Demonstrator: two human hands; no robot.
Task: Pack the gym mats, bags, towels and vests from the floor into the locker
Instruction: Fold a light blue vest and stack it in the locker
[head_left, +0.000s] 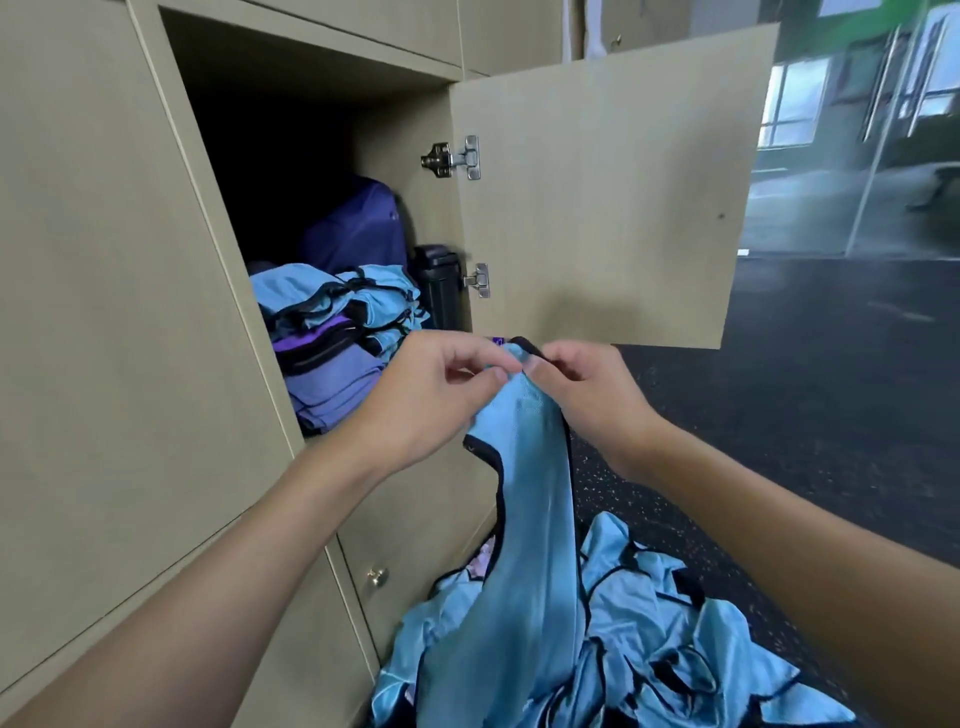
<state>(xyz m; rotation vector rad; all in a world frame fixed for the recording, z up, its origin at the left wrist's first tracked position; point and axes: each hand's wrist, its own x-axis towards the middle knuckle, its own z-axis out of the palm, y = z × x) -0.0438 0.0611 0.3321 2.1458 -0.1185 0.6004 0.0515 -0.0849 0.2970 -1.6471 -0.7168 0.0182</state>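
Head view, light-blue vest (524, 499), black-trimmed, glossy, hanging limp

One wide-angle head-worn camera looks forward and down, close above the fingers (470, 354), facing the open locker (400, 119) just beyond them.

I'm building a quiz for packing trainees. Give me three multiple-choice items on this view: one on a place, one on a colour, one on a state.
1. Where do the folded vests in the locker lie? A on the purple folded stack; B on the floor; C on a hook.
2. What colour is the vest being held up? A red; B light blue with dark trim; C white.
3. How is the locker door? A shut; B missing; C swung open.
Key: 1 A, they sit atop the purple cloth; 2 B, blue cloth with dark edging hangs from the left hand and right hand; 3 C, its hinges and inner face show.
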